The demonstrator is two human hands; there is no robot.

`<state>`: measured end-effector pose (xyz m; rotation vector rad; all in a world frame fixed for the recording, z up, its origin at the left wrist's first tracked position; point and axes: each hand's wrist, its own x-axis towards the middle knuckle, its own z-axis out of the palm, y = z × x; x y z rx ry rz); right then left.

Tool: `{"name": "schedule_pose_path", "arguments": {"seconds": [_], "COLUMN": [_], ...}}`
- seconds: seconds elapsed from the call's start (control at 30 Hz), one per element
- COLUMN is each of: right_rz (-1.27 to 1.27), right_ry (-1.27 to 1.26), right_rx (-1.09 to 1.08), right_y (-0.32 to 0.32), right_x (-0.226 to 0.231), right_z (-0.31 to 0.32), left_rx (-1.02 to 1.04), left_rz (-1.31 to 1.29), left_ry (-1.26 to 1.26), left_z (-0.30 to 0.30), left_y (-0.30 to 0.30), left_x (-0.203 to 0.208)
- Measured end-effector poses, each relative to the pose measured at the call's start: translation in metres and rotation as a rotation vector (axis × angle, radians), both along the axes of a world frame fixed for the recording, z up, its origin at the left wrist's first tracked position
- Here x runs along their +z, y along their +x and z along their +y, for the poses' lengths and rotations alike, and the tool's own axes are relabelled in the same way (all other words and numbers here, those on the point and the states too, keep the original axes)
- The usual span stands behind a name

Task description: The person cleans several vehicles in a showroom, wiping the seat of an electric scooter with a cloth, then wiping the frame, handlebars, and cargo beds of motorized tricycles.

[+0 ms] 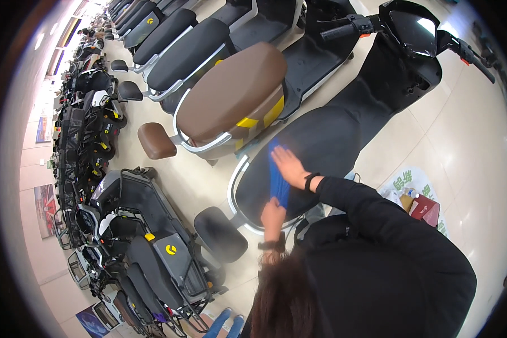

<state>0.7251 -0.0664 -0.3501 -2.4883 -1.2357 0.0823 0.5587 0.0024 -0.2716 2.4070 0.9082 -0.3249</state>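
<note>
A blue cloth (278, 188) lies stretched across the black seat (329, 132) of an electric scooter. My right hand (289, 168) rests flat on its upper part, fingers stretched out, with a dark band round the wrist. Closer to me, my left hand (273, 216) is closed on the cloth's lower end at the seat's near side edge. A silver rail (233, 186) curves round the back of this seat, and a black padded backrest (222, 234) sticks out behind it, left of my left hand.
A scooter with a brown seat (231, 93) stands close alongside, beyond my hands. More scooters line the left, one with a grey body (172, 256). On the floor at right, a printed bag (407, 179) lies under a dark red box (425, 210) and a bottle (410, 192).
</note>
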Motion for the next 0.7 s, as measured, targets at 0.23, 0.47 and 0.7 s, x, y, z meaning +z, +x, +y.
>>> {"name": "schedule_pose_path", "arguments": {"seconds": [0.23, 0.47, 0.7], "right_rz": [-0.011, 0.009, -0.074], "right_ry": [0.091, 0.173, 0.086], "right_rx": [0.423, 0.623, 0.401], "right_y": [-0.098, -0.081, 0.012], "right_x": [0.011, 0.010, -0.010], "right_z": [0.027, 0.008, -0.046], "left_rx": [0.247, 0.216, -0.108], "left_rz": [0.291, 0.236, 0.022], "left_ry": [-0.106, -0.041, 0.093], "left_z": [0.006, -0.046, -0.104], "left_y": [-0.109, -0.082, 0.028], "left_x": [0.006, 0.001, -0.029]}}
